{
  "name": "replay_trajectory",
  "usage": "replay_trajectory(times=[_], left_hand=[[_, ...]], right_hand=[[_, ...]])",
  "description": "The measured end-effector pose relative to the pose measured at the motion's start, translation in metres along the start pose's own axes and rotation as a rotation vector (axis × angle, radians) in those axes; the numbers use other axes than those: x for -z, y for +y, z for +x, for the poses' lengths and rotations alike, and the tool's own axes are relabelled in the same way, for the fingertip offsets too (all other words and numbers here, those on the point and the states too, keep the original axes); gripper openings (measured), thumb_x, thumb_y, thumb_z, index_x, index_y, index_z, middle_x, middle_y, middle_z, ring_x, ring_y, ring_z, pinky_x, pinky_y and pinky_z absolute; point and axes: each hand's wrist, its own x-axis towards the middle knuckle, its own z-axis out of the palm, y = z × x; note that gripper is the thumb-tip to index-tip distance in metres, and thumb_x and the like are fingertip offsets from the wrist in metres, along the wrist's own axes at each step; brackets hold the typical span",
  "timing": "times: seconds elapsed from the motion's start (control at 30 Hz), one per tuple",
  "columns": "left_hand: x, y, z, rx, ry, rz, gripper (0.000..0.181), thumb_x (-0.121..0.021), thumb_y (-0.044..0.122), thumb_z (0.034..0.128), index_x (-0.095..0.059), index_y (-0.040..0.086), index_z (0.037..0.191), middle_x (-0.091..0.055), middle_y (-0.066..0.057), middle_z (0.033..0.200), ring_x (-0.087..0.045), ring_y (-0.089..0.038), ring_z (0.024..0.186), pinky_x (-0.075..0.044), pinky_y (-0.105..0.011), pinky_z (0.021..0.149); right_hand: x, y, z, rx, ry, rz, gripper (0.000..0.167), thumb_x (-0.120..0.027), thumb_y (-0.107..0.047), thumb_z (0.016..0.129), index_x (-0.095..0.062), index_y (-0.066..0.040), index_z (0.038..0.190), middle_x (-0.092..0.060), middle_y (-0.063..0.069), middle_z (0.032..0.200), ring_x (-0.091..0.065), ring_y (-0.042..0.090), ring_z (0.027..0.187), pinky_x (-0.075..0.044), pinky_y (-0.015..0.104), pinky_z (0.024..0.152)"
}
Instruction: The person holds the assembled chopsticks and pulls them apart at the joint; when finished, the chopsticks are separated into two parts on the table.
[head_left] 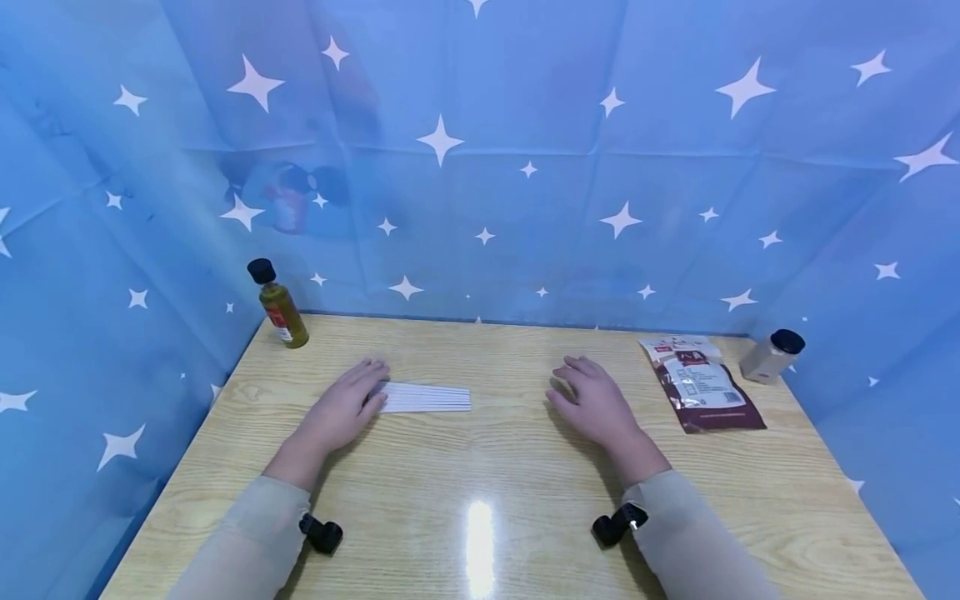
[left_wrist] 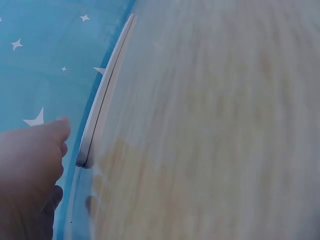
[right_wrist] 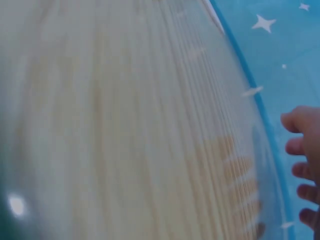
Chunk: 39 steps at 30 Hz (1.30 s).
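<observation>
A flat white striped thing [head_left: 427,397], its thin dark lines running lengthwise, lies on the wooden table [head_left: 480,467] left of centre. I cannot tell whether it is a row of sticks or one piece. My left hand [head_left: 341,412] is at its left end, fingers relaxed, hiding part of that end in the head view. A gap shows between this hand [left_wrist: 30,175] and the white strip [left_wrist: 105,95] in the left wrist view. Over the table to the right, my right hand [head_left: 596,404] has loosely bent, spread fingers and holds nothing. Its fingertips also show in the right wrist view.
An oil bottle [head_left: 279,307] with a black cap stands at the back left corner. At the right lie a maroon and white food pouch [head_left: 701,385] and, beside it, a black-lidded jar [head_left: 768,358]. A blue star-patterned cloth [head_left: 480,192] surrounds the table.
</observation>
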Motion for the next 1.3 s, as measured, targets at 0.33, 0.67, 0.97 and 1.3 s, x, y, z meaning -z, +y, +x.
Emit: replay_trajectory(times=[0.33,0.67,0.97,1.3], left_hand=[[-0.014,0.002,0.006,-0.015,0.081,-0.066,0.037,-0.056,0.015,0.1117,-0.063,0.0,0.145,-0.059,-0.02,0.151,-0.048,-0.041,0.145,-0.035,-0.058,0.121],[-0.02,0.0,0.004,-0.005,0.144,-0.091,0.038,-0.059,0.012,0.1099,-0.061,-0.006,0.143,-0.058,-0.024,0.149,-0.048,-0.044,0.143,-0.035,-0.058,0.121],[-0.018,-0.002,0.007,0.023,0.159,-0.089,0.034,-0.056,0.012,0.1114,-0.064,-0.005,0.14,-0.059,-0.023,0.149,-0.048,-0.043,0.143,-0.035,-0.056,0.121],[-0.021,-0.006,0.005,0.037,0.201,-0.092,0.031,-0.057,0.008,0.1102,-0.066,-0.006,0.136,-0.062,-0.023,0.145,-0.051,-0.043,0.14,-0.036,-0.057,0.12]], right_hand=[[-0.032,-0.026,0.007,0.062,0.044,0.031,0.033,-0.072,-0.032,0.103,-0.079,-0.007,0.123,-0.065,0.02,0.142,-0.054,0.045,0.139,-0.041,0.06,0.116],[-0.058,-0.059,0.018,0.109,0.087,0.069,0.026,-0.072,-0.027,0.102,-0.082,-0.01,0.118,-0.068,0.021,0.138,-0.057,0.046,0.136,-0.042,0.058,0.116],[-0.073,-0.085,0.03,0.127,0.158,0.072,0.02,-0.077,-0.026,0.1,-0.084,-0.011,0.111,-0.073,0.019,0.13,-0.063,0.041,0.13,-0.04,0.055,0.118],[-0.083,-0.098,0.035,0.034,0.147,0.075,0.018,-0.082,-0.027,0.097,-0.086,-0.014,0.108,-0.073,0.014,0.131,-0.06,0.042,0.133,-0.038,0.059,0.119]])
